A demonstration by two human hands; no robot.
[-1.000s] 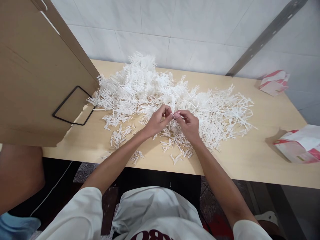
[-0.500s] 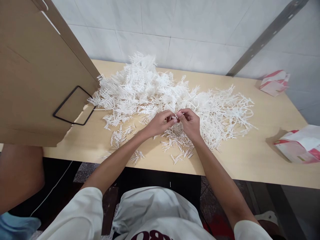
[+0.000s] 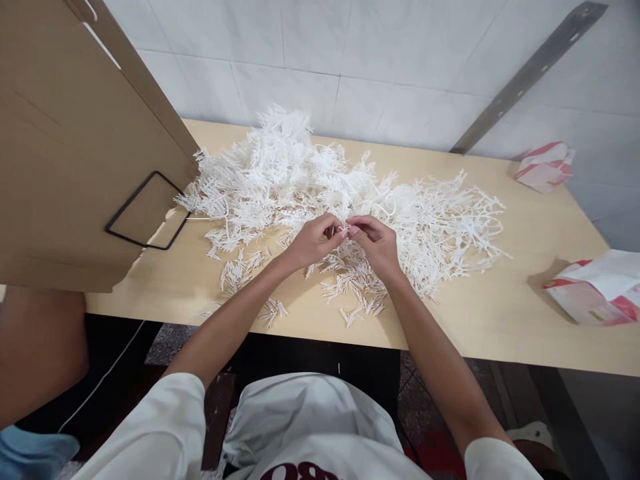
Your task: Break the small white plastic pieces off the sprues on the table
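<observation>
A big heap of white, thin, branched plastic-looking strands lies across the table. Over its front edge my left hand and my right hand meet, fingertips almost touching. Both are closed in a pinch on a small white strand piece, mostly hidden by the fingers. Small loose clusters of short white sprigs are scattered to the left of my left hand. More such sprigs lie below my hands, near the table's front edge.
A brown cardboard panel stands at the left, with a black rectangular frame against it. Two red-and-white paper packets sit on the table at the right. A tiled wall runs behind. Another person's arm shows at lower left.
Both hands have shifted slightly left and drawn closer together at the fingertips, still pinching. The heap looks the same.
</observation>
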